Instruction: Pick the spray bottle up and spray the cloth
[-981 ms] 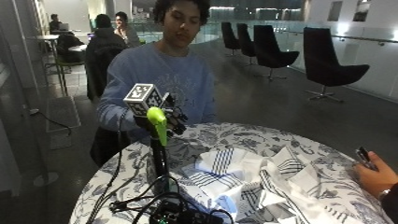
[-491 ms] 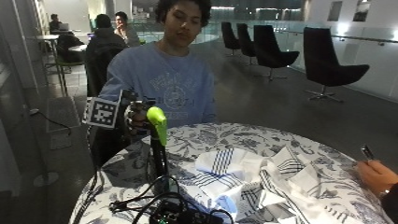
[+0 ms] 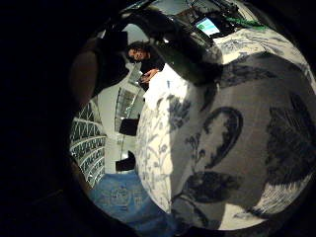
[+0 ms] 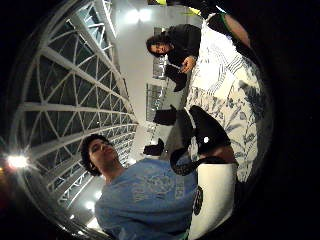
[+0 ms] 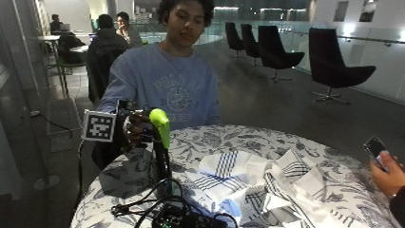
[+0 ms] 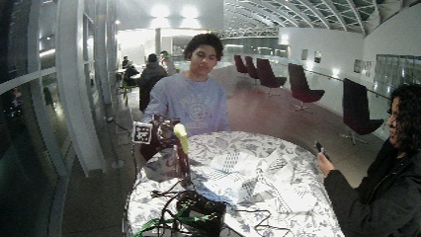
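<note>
We found the gloved right hand raised at the tabletop's edge beside a green-topped bottle; we judged that green top to be the sprayer, but we could not tell whether the fingers were curled round it or merely near it. The cloth, white with dark stripes, lay crumpled mid-tabletop, well apart from the hand, presumably left spread there to receive the spray. No container with visible contents was noted; the bottle's fill could not be seen.
</note>
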Demonstrator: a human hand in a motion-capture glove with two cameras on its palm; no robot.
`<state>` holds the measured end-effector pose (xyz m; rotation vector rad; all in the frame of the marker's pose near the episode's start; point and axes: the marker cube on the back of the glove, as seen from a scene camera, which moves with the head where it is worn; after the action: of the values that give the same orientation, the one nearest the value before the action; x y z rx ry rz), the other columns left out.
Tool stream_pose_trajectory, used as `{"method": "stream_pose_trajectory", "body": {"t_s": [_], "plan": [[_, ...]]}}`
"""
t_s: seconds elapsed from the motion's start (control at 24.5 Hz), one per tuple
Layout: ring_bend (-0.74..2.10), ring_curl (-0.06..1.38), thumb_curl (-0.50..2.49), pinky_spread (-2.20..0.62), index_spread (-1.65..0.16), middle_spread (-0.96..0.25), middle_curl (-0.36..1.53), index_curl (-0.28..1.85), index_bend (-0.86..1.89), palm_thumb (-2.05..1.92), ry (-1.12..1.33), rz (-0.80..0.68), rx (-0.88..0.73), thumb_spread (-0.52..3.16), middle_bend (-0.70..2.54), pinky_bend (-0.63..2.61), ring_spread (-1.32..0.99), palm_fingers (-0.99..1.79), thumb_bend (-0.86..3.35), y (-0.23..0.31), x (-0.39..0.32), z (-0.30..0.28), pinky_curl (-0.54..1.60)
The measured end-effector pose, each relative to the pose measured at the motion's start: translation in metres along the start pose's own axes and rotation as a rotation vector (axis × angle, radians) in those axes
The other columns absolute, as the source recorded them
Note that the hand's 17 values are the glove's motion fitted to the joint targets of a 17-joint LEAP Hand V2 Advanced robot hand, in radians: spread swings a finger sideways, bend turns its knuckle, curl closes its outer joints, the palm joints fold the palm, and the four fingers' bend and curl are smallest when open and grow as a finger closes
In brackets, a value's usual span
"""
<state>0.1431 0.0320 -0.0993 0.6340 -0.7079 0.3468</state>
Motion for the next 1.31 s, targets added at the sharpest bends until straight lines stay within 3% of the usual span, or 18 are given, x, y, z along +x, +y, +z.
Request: {"method": "stream_pose_trajectory", "body": {"t_s": [0.33, 0.61, 1.31], "plan": [[0.37, 0.34, 0.38, 0.18, -0.34, -0.02, 0.38, 0.21, 0.09, 0.75, 0.079, 0.059, 0.164, 1.11, 0.27, 0.33, 0.0, 0.6, 0.1, -0.071, 0.032, -0.004, 0.36], [0.36, 0.33, 0.39, 0.19, -0.35, -0.02, 0.39, 0.2, 0.1, 0.78, 0.062, 0.109, 0.14, 1.07, 0.27, 0.35, 0.01, 0.57, 0.06, -0.117, 0.053, 0.005, 0.36], [0.38, 0.33, 0.5, 0.23, -0.27, -0.06, 0.41, 0.31, 0.2, 0.98, 0.117, 0.073, 0.223, 0.91, 0.31, 0.18, -0.01, 0.92, 0.04, -0.132, 0.06, 0.018, 0.3]]}}
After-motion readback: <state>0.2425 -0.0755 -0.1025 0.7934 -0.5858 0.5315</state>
